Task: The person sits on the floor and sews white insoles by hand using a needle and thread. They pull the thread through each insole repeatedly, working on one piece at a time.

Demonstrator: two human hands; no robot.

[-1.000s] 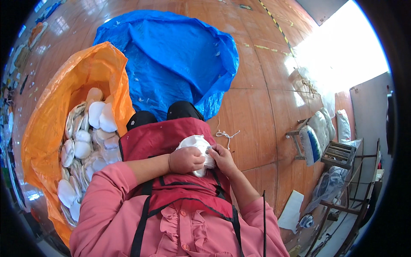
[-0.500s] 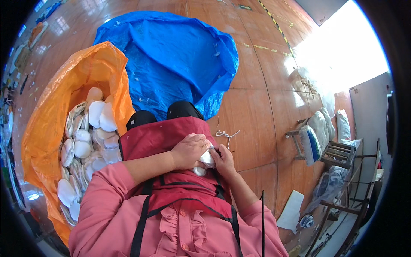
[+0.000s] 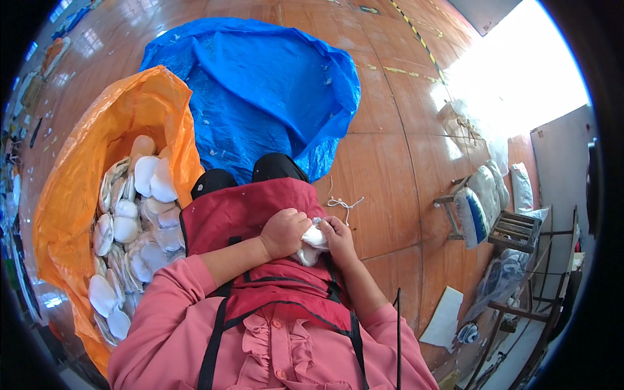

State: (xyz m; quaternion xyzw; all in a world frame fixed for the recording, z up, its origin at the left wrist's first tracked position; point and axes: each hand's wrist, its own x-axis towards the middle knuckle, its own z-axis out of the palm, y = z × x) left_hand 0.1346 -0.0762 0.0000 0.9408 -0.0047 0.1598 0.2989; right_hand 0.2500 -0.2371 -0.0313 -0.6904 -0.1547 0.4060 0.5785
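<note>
Grip: left hand and right hand grasping one crumpled white piece between them | under grip: red apron | progress: piece seemingly unfinished — not yet set down | left of grip: orange sack, many white pads — done or waiting, unclear

left hand, right hand: both gripping white piece | under grip: red apron | left of grip: orange bag | beyond grip: blue plastic

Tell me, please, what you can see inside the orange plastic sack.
Inside the orange plastic sack is a heap of overlapping, rounded white and beige pads. Whatever lies deeper, and the sack's bottom, cannot be seen beneath them.
</note>
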